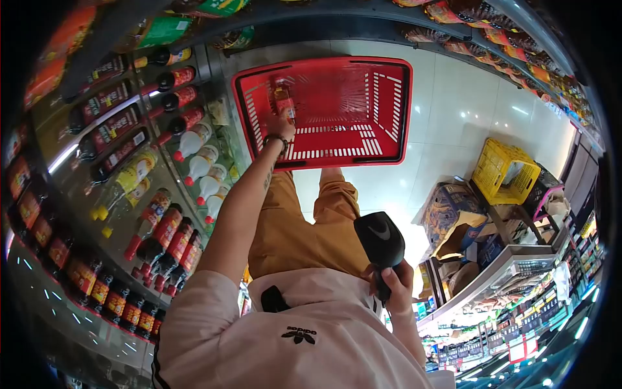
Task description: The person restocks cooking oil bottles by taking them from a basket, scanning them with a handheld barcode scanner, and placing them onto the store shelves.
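Note:
My left hand (281,126) reaches into the red shopping basket (324,160), at its left side. Its fingers are closed around a bottle (283,98) with a red label and amber contents; the hand hides the near end. The basket's slotted walls face me, and nothing else shows clearly inside it. Near my waist, my right hand (396,285) grips the handle of a black handheld barcode scanner (380,238), its broad head pointing away from me.
Shelves on the left hold dark sauce bottles (173,230), white bottles (201,159) and yellow-capped oil bottles (129,172). A yellow crate (505,172) and an opened carton (453,214) stand to the right. More jars (116,299) line the lower left. Pale tiled floor (447,123) lies beyond the basket.

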Tool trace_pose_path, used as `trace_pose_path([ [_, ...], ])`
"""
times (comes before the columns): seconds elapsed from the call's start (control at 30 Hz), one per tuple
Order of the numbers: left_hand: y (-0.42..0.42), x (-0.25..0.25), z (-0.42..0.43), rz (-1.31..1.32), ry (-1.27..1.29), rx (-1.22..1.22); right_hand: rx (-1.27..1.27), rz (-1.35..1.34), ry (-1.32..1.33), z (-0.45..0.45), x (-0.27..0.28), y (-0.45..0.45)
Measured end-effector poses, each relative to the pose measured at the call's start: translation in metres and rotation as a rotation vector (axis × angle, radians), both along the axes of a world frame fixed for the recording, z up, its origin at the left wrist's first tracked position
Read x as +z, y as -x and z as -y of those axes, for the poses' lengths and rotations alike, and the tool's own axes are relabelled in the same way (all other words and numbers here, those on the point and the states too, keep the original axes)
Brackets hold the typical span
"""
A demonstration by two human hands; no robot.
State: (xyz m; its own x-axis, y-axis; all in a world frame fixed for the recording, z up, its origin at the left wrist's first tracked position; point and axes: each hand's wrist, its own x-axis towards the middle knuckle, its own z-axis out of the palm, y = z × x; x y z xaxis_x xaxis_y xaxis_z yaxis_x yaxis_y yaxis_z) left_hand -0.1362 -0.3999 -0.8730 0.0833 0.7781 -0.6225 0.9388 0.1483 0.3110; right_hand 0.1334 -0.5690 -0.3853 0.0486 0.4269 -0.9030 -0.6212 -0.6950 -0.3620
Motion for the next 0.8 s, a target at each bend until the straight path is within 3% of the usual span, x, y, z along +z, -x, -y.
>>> trace_pose_path([
  [0.07, -0.005, -0.016, -0.008, 0.028, 0.035, 0.072, -0.004, 0.002, 0.013, 0.001, -0.008, -0.001],
  [0.13, -0.008, -0.032, -0.004, 0.064, -0.281, -0.057, -0.015, 0.000, 0.040, 0.008, -0.015, -0.004],
  [0.17, -0.009, -0.043, -0.004, 0.064, -0.285, -0.048, -0.006, 0.001, 0.036, 0.009, -0.019, -0.004],
  [0.23, -0.012, -0.075, -0.002, 0.036, 0.071, 0.085, -0.027, 0.004, 0.057, 0.012, -0.024, -0.004],
  [0.3, -0.007, -0.114, 0.004, 0.024, 0.040, 0.081, -0.032, 0.005, 0.059, 0.018, -0.031, -0.005],
  [0.4, -0.010, -0.118, 0.006, -0.014, 0.011, 0.057, 0.049, 0.054, 0.053, 0.023, -0.037, -0.008],
  [0.57, -0.016, -0.053, -0.010, 0.047, 0.003, -0.004, -0.002, 0.028, 0.067, 0.017, -0.035, -0.008],
  [0.67, -0.024, -0.005, -0.007, 0.196, -0.021, 0.040, 0.015, 0.024, 0.032, 0.012, -0.030, -0.008],
  [0.73, -0.035, 0.030, 0.001, 0.341, -0.203, 0.174, 0.022, 0.023, -0.011, 0.007, -0.022, -0.006],
  [0.77, -0.049, 0.087, -0.007, 0.563, -0.071, 0.339, 0.035, 0.012, -0.042, 0.003, -0.018, -0.007],
  [0.8, -0.038, 0.070, 0.004, 0.553, -0.218, 0.214, 0.050, 0.003, -0.074, -0.002, -0.012, -0.007],
])
